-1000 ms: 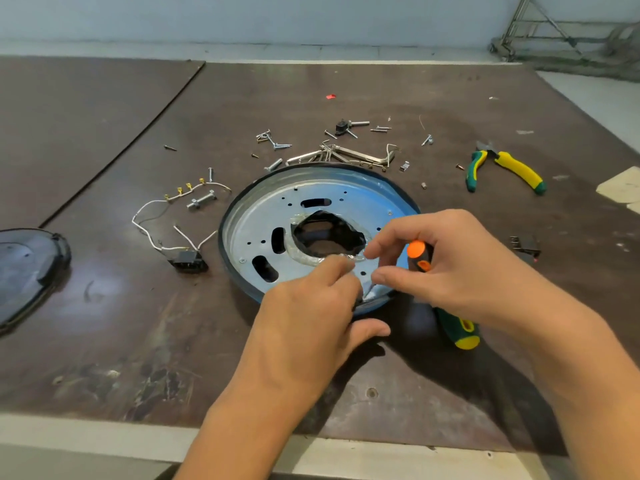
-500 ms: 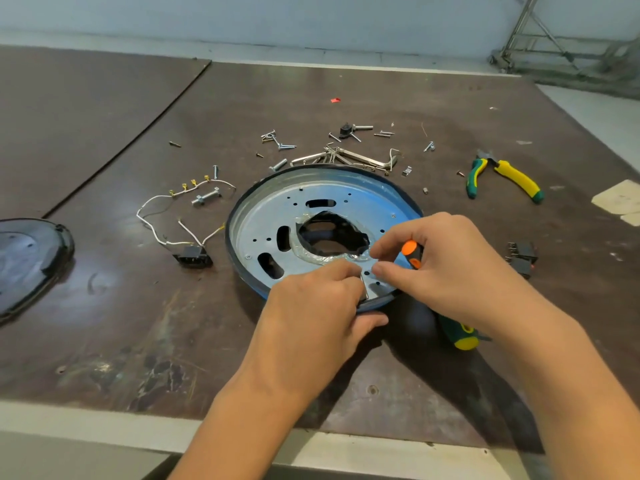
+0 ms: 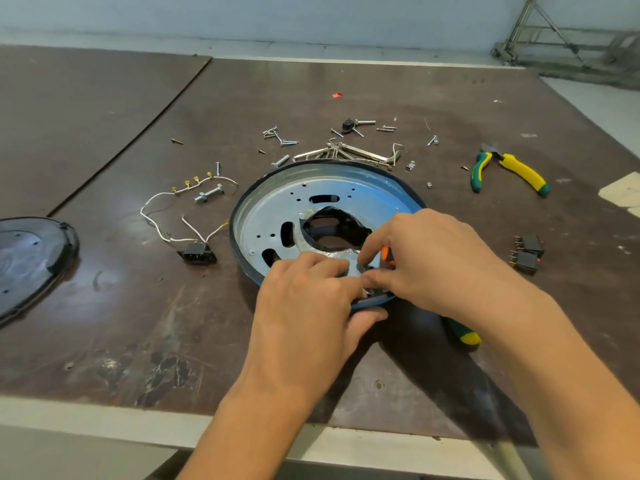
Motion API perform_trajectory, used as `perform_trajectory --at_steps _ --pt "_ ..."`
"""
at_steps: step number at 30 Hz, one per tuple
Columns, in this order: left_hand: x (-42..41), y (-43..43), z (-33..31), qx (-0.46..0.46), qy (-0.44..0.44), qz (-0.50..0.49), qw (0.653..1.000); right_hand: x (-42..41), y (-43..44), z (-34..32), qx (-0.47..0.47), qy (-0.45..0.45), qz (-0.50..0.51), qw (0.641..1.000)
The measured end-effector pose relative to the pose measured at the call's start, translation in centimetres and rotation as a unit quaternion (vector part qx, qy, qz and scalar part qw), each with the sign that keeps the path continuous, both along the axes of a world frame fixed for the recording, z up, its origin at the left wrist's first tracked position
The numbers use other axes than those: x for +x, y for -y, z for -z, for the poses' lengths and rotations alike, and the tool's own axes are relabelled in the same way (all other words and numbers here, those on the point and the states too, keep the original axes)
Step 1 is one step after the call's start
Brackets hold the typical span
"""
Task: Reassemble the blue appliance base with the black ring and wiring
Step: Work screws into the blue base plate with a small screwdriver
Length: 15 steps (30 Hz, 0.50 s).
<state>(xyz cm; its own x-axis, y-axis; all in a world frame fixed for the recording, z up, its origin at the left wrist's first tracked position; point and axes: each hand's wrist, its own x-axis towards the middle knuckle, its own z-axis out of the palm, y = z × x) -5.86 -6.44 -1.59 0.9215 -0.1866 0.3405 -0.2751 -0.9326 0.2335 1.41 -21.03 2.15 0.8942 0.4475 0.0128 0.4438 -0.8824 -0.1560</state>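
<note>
My left hand pinches the near rim of the blue base, thumb under it, and my right hand pinches a small part there while holding the screwdriver. The black ring already sits around the rim, I judge. To the left the wiring lies apart, and beyond the base the screws are unused, so much remains.

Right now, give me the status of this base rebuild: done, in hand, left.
Done: the black ring already sits around the blue base. In hand: the left hand and right hand pinch something small at the near rim; the right also holds a screwdriver. Left: the wiring lies loose beside the base, and screws remain scattered behind it.
</note>
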Motion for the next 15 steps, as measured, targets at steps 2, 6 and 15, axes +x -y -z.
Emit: perform_trajectory --at_steps 2,6,15 --pt "-0.2 0.0 0.2 -0.011 0.01 -0.004 1.0 0.0 -0.1 0.0 -0.004 -0.003 -0.002 1.0" --pt "-0.1 -0.2 0.6 -0.035 0.014 0.001 0.999 0.4 0.2 -0.1 0.018 -0.045 -0.004 0.999" --pt "0.2 -0.4 0.7 -0.034 0.034 -0.012 0.999 0.5 1.0 -0.2 0.103 -0.069 -0.046 0.991"
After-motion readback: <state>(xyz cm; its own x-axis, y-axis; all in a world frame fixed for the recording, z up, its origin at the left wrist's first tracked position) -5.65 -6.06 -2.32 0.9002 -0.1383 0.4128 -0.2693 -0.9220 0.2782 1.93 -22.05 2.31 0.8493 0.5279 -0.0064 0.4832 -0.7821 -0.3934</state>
